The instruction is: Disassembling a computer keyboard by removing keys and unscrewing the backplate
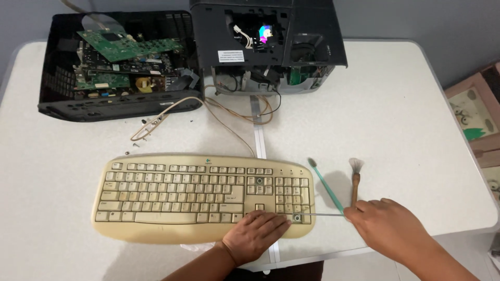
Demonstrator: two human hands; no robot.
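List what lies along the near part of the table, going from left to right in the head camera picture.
Keyboard → left hand on its front edge → thin metal rod → green toothbrush → small brush → right hand.

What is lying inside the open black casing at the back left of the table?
Inside the open black casing sit green circuit boards, stacked and tilted, with small components and wiring around them. Whatever lies beneath the boards is covered and cannot be made out.

small white rectangular label (230, 55) on black projector casing (208, 31), top centre
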